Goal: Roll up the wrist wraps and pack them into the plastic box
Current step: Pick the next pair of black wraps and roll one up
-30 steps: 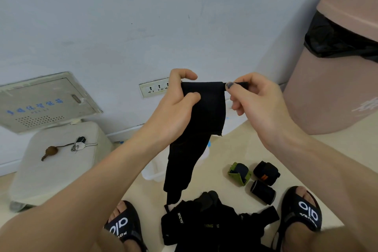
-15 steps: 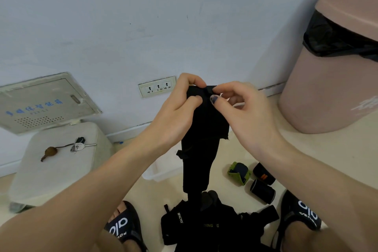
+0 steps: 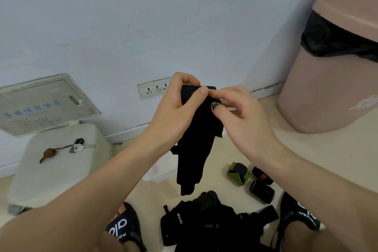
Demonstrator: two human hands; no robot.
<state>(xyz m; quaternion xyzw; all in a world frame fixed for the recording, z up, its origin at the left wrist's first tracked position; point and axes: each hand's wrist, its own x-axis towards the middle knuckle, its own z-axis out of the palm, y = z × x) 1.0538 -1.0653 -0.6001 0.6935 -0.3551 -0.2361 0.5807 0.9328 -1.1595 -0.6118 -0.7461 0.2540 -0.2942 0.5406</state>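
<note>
A long black wrist wrap hangs in the air in front of me, its lower end dangling above the floor. My left hand pinches the wrap's top edge, thumb over the front. My right hand grips the same top end from the right, fingers curled against it. Behind the wrap, a clear plastic box stands on the floor, mostly hidden by my left arm. A pile of loose black wraps lies between my feet. Three rolled wraps lie to the right: a green one, an orange-marked black one, and a plain black one.
A large pink bin with a black liner stands at the right. A white stool at the left carries keys. The wall holds a power socket and a metal panel. My sandalled feet flank the pile.
My hands have come together at the wrap's top end; the right hand moved left from holding the loop out sideways. The hanging tail has risen and shortened.
</note>
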